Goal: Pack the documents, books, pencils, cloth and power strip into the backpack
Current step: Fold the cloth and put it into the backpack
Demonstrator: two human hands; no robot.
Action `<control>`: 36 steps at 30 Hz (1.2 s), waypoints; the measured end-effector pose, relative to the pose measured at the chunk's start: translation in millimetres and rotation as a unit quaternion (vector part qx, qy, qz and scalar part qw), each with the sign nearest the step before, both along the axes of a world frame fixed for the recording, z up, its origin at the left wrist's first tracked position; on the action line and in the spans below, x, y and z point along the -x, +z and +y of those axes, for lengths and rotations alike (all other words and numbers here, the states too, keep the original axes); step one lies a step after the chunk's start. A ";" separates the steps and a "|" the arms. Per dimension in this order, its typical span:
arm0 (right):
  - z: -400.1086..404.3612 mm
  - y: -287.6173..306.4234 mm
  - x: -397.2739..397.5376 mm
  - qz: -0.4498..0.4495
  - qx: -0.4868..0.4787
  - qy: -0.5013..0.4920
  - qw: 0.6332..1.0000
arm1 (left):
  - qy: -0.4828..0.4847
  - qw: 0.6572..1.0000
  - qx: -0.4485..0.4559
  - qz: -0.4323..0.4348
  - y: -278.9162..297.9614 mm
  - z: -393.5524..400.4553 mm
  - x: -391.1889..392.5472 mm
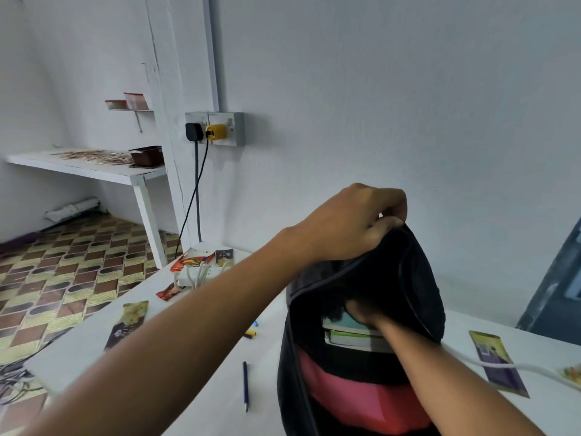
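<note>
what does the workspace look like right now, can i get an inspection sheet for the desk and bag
Surface: white table, partly covered.
Job's things: black backpack upright and open, books inside; blue pencil and white power strip on the table.
Clutter: purple leaflets and, red packet, small markers.
Hands: left hand grips the backpack's top edge; right hand reaches inside on the books, grip hidden.
Cables: white cable over the right side of the table; two dark leads from the wall socket.
Surroundings: white wall shelf, patterned tile floor.
</note>
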State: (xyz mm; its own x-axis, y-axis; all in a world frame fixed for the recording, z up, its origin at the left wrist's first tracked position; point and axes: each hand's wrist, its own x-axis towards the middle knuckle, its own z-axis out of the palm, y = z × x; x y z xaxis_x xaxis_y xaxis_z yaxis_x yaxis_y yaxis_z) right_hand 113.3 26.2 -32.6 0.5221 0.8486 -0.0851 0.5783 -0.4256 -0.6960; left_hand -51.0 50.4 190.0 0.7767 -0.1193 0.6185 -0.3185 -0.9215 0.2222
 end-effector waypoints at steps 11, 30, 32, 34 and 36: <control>-60.7 81.1 100.6 -0.249 0.219 0.183 0.925 | -0.014 0.996 0.064 0.065 -8.4 -2.8 4.9; -96.2 111.6 80.0 0.007 -0.147 0.024 0.989 | -0.027 0.815 0.196 0.544 -166.2 -45.4 50.7; -88.9 74.9 82.1 -0.111 -0.092 0.018 0.989 | -0.012 0.811 0.181 0.557 -177.5 -49.1 55.8; -85.8 50.0 90.5 -0.151 -0.034 0.052 0.987 | -0.005 0.804 0.202 0.559 -182.5 -45.5 62.6; -79.8 32.7 100.2 -0.226 0.064 0.093 0.967 | -0.006 0.805 0.250 0.538 -182.0 -33.7 73.0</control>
